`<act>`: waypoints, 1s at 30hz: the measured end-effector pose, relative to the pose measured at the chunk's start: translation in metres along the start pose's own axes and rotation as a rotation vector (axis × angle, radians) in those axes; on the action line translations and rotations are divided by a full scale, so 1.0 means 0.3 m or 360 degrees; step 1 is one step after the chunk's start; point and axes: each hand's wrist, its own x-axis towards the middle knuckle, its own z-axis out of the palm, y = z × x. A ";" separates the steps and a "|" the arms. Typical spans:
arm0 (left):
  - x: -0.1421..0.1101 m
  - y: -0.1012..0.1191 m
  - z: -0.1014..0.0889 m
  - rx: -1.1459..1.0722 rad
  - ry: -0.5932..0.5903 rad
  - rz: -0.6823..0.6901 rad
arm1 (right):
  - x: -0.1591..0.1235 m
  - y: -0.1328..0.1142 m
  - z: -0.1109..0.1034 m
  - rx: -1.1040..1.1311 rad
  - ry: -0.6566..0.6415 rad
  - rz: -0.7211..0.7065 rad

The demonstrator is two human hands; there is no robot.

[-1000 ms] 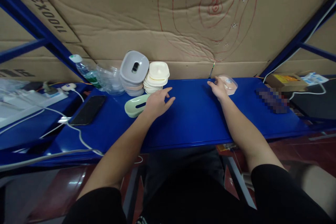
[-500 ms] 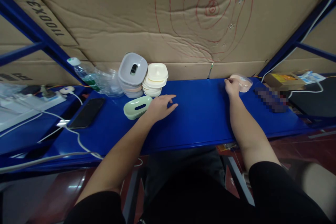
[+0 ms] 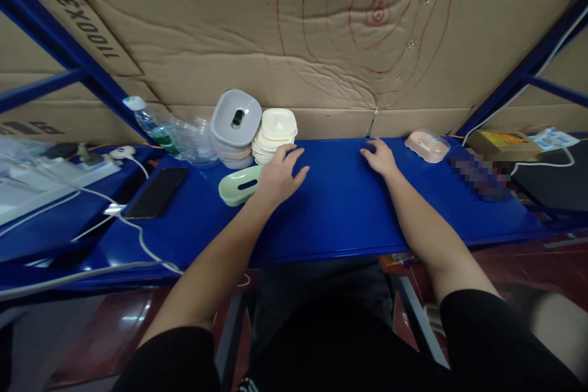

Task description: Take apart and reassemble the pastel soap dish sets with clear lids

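My left hand (image 3: 281,177) hovers with fingers apart just right of a pale green oval soap dish (image 3: 234,193), hiding the dish's right end. Behind it stands a stack of cream square dishes (image 3: 279,124). Left of those is a taller stack topped by a grey dish (image 3: 236,119) with a slot, a pinkish layer lower down. My right hand (image 3: 380,158) is over the blue tabletop with its fingers spread and nothing in them. Farther right, a pink piece with a clear plastic part (image 3: 427,146) lies by itself, apart from the hand.
A plastic bottle (image 3: 154,128) and clear plastic containers (image 3: 197,141) stand at the back left, near a black phone (image 3: 157,193). White cables (image 3: 142,245) run along the left. A cardboard box (image 3: 503,144) sits at the right; a cardboard wall (image 3: 206,30) closes the back.
My right hand has let go of the pink piece and moved left over the table. My left hand has lifted slightly toward the cream stack, fingers spreading. The view has shifted a little.
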 end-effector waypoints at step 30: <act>0.125 -0.055 -0.034 0.0237 0.0186 -0.0327 | -0.047 -0.079 0.051 -0.0261 -0.0479 -0.0521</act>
